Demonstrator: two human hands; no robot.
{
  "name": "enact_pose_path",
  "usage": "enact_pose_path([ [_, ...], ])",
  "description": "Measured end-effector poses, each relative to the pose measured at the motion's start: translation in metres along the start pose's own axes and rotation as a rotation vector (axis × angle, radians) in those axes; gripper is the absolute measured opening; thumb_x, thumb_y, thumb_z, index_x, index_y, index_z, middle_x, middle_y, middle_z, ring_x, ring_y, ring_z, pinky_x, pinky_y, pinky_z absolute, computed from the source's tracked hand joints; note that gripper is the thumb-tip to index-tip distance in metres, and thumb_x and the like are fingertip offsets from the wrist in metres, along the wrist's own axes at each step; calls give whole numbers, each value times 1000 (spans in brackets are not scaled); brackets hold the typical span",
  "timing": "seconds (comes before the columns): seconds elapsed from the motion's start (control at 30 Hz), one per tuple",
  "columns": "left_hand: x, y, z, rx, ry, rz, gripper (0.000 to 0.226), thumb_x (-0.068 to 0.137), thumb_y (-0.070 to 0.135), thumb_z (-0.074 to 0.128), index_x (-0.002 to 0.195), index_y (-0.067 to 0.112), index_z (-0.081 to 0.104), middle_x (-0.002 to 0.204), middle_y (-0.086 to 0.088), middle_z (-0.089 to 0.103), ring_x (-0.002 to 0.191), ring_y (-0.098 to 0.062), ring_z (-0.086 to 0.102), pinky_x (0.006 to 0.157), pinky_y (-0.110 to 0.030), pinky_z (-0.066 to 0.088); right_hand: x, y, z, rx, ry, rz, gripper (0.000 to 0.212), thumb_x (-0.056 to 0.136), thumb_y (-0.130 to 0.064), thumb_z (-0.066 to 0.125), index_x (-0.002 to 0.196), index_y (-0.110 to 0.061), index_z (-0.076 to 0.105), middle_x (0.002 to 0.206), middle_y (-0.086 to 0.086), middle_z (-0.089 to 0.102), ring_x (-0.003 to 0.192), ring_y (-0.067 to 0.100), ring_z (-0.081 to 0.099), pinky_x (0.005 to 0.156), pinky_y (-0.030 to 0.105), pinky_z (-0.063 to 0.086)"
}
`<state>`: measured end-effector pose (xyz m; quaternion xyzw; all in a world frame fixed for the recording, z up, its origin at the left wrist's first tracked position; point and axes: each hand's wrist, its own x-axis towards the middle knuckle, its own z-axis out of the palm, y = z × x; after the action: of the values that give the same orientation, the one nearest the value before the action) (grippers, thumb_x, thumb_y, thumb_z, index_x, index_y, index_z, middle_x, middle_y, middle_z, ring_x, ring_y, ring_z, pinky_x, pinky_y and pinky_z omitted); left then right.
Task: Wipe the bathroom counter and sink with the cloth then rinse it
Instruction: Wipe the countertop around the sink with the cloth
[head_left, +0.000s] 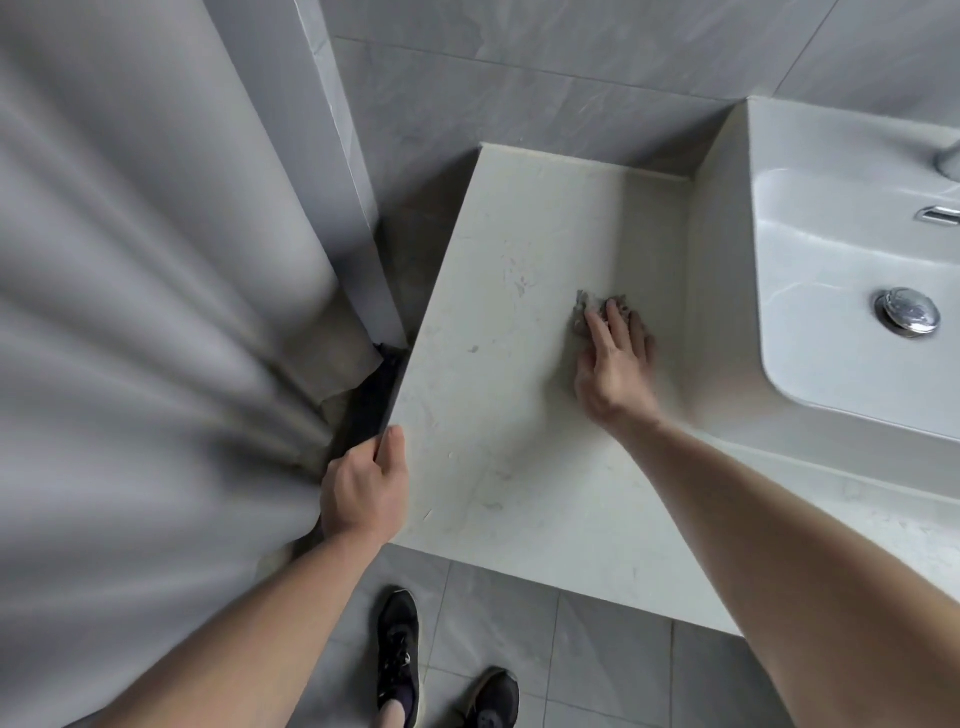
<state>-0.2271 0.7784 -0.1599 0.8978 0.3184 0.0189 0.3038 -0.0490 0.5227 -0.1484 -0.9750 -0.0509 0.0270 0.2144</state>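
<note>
**Desk:** What fills your feed, biggest first?

**Operator:** I see a pale grey curtain (145, 312) hanging in folds down the whole left side, blurred. Behind it and the fittings, grey wall tiles (519, 104); below, grey floor tiles (613, 654) with two dark shoes (397, 654) standing on them.

**Desk:** And the work surface?

**Operator:** A pale stone counter (498, 415), faintly veined and marked with small scuffs, runs from the wall to the near edge. Its left edge is free, with a dark gap between it and the curtain. On its right sits a white sink (831, 270), raised above the counter, with a chrome drain plug (906, 310) in the basin and part of a chrome tap (940, 214) at the frame's edge.

**Desk:** The hands?

**Operator:** I read the left hand (363, 491) at the counter's left edge, thumb on top and the fingers curled down over the side, gripping it. The right hand (615, 358) lies flat with fingers straight, pressing a small grey cloth (589, 309) onto the counter, just beside the sink's outer wall. Only the cloth's far end shows past the fingertips.

**Desk:** Room around it?

**Operator:** Bare counter lies left of the cloth, behind it and in front of it.
</note>
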Motion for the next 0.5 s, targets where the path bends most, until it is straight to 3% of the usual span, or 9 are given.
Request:
enact_pose_path([
  [0.13,0,0,0,3,-14,-28,61,97,64,24,92,21,67,93,-13,70,97,-41,59,75,-42,51,-48,-30,17,-3,-87,-284,57,102,-31,40,159,-29,35,169,2,28,156,33,23,127,49,15],
  [0.27,-2,3,-2,19,-17,-37,59,99,61,27,95,21,69,97,-16,70,97,-42,60,71,-38,44,-130,-49,15,-20,-271,-534,68,101,-26,46,163,-33,20,172,-6,15,160,22,7,129,47,9],
  [0.37,-2,3,-3,26,-12,-21,60,99,61,27,96,19,70,97,-18,71,96,-44,61,71,-39,45,-196,-49,17,27,-339,-655,83,82,-8,51,160,-32,32,170,-9,21,160,18,7,129,40,6],
  [0.43,-2,3,-3,19,-7,-11,61,99,62,26,95,18,69,96,-18,71,95,-44,62,71,-41,48,-232,-39,20,79,-357,-718,81,77,-4,50,153,-32,45,166,-13,31,159,16,15,127,40,16],
  [0.5,-1,3,-3,14,-4,-14,62,98,63,25,94,19,68,95,-17,71,94,-43,61,71,-41,48,-249,-26,20,110,-325,-767,66,86,0,49,144,-28,57,157,-15,46,156,14,25,122,40,30],
])
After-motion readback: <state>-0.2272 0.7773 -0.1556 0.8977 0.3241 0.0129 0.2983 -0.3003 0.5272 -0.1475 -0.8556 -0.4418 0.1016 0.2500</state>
